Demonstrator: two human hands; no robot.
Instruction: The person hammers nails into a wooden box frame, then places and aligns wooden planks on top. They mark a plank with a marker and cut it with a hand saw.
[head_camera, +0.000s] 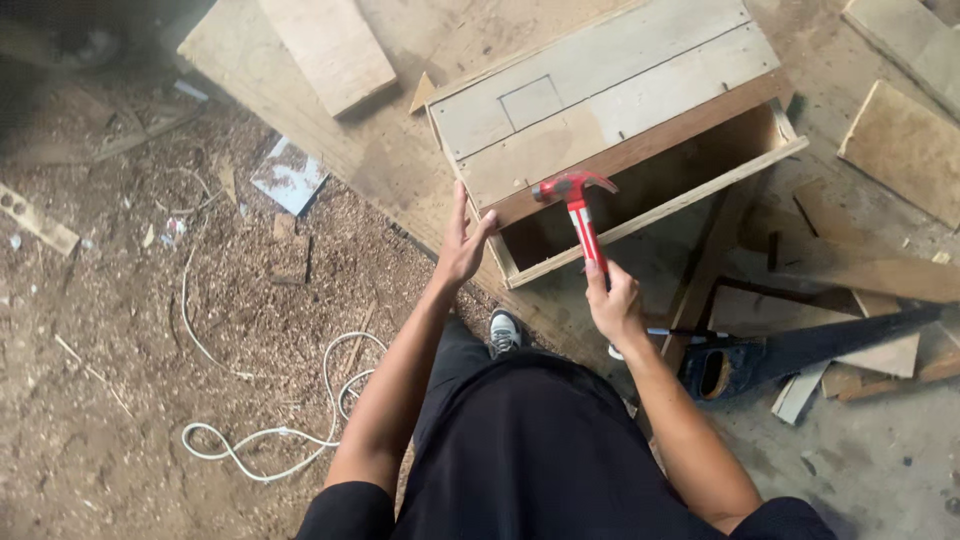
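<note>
A wooden box frame (610, 110) lies on a large plywood sheet in front of me, its open side toward me. My right hand (612, 300) grips the handle of a red claw hammer (577, 200), whose head is at the box's near top edge. My left hand (462, 240) rests flat against the box's left corner, fingers spread, holding nothing.
A hand saw (800, 352) with a dark handle lies at the right among wood offcuts (905, 145). A white cable (270, 435) coils on the sawdust-covered ground at the left. A loose plank (330, 45) lies at the top. My shoe (505, 330) is below the box.
</note>
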